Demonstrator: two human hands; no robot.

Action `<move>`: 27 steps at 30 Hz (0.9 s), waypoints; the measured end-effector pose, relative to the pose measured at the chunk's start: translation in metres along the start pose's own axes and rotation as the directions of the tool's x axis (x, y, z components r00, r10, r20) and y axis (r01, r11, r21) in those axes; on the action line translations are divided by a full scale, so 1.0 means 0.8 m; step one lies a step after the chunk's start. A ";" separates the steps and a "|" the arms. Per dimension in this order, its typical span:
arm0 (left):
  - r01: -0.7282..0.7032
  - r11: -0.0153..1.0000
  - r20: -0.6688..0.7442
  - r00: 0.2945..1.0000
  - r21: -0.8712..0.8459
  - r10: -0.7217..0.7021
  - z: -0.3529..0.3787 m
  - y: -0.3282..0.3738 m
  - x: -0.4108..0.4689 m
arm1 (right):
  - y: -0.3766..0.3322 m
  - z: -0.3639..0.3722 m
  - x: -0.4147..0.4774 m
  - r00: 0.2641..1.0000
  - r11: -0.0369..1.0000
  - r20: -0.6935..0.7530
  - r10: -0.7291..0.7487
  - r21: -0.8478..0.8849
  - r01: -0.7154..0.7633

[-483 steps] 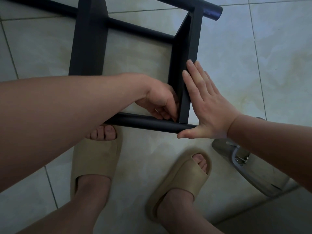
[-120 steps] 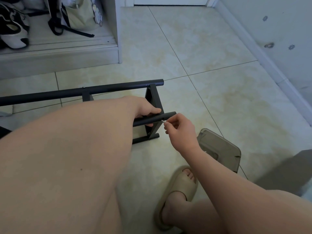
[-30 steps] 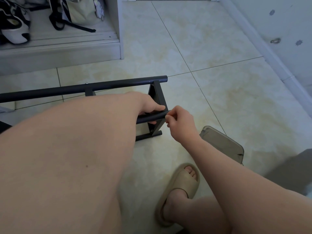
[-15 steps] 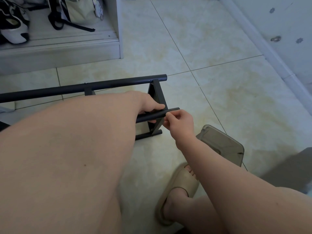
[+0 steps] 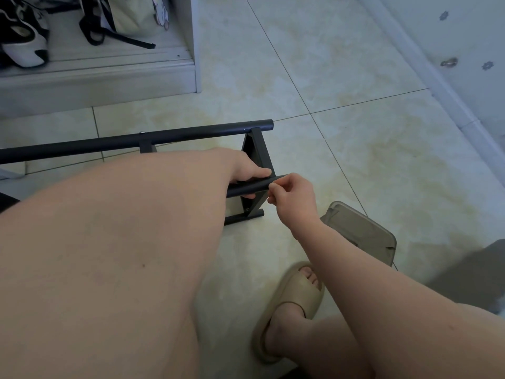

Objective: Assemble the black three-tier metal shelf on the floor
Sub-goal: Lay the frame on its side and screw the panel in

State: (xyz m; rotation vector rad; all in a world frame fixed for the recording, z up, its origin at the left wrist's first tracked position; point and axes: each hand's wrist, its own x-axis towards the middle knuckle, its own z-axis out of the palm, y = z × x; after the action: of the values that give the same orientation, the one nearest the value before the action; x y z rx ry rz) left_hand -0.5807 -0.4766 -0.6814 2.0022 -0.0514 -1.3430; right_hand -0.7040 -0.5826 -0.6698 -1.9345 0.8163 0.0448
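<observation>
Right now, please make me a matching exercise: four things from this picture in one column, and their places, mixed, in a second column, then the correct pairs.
Things:
1. left hand
2. right hand
3. beige slipper
4. black-and-white sneaker

Places:
A. on the white ledge, top left
B. pinching the end of the middle black bar
C. on the foot, bottom centre
D. wrapped around that bar, beside the upright bracket

Pairs: 1-D, 2-B, 3-C, 4-A

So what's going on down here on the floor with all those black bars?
A person is putting together a black metal shelf frame on the tiled floor. The left hand grips a black tube where it meets the frame's end piece, while the right hand pinches at the tube's tip, seemingly working on something small there. A grey lidded box sits beside the person's sandalled foot.
</observation>
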 end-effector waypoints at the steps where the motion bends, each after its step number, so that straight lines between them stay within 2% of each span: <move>1: 0.000 1.000 -0.005 1.000 0.005 0.000 0.000 0.000 0.000 | -0.002 0.000 0.001 1.000 0.999 -0.006 -0.013 -0.042 0.013; 8: 0.007 0.999 -0.014 1.000 -0.043 -0.007 -0.001 0.000 -0.004 | -0.004 0.001 0.001 0.993 0.970 -0.027 -0.111 -0.223 0.102; 10: -0.001 0.999 -0.019 1.000 -0.036 0.001 0.000 0.000 -0.004 | -0.005 0.001 0.006 0.999 0.996 -0.048 -0.022 -0.089 0.018; 12: -0.014 0.999 -0.023 1.000 -0.034 0.014 0.000 0.002 -0.004 | -0.008 0.001 0.009 0.993 0.981 -0.020 0.118 0.155 -0.114; 14: -0.019 0.999 -0.024 1.000 -0.039 0.018 0.000 0.002 -0.003 | -0.010 -0.001 0.010 0.988 0.956 0.020 0.156 0.247 -0.156; 16: -0.019 0.998 -0.030 0.999 -0.052 0.018 0.000 0.002 -0.002 | -0.011 -0.006 0.010 0.996 0.988 0.031 0.087 0.123 -0.090; 18: -0.022 0.998 -0.032 0.999 -0.066 0.020 -0.001 -0.001 -0.001 | -0.013 -0.012 0.010 0.996 0.991 0.066 -0.053 -0.123 0.061; 20: -0.026 0.997 -0.030 0.999 -0.078 0.024 -0.001 -0.002 -0.001 | -0.016 -0.020 0.013 0.979 0.941 0.148 -0.142 -0.287 0.180; 24: -0.032 0.997 -0.036 0.999 -0.070 0.029 -0.003 -0.002 -0.002 | -0.024 -0.037 0.025 0.938 0.873 0.314 -0.145 -0.406 0.271; 27: -0.022 0.996 -0.036 0.999 -0.083 0.019 -0.004 -0.002 -0.002 | -0.031 -0.043 0.033 0.890 0.728 0.405 -0.208 -0.543 0.417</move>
State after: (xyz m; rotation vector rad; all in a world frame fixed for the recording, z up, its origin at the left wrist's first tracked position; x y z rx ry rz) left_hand -0.5792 -0.4728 -0.6809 1.9502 0.0004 -1.2759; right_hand -0.6803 -0.6173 -0.6425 -2.5805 0.2353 0.4635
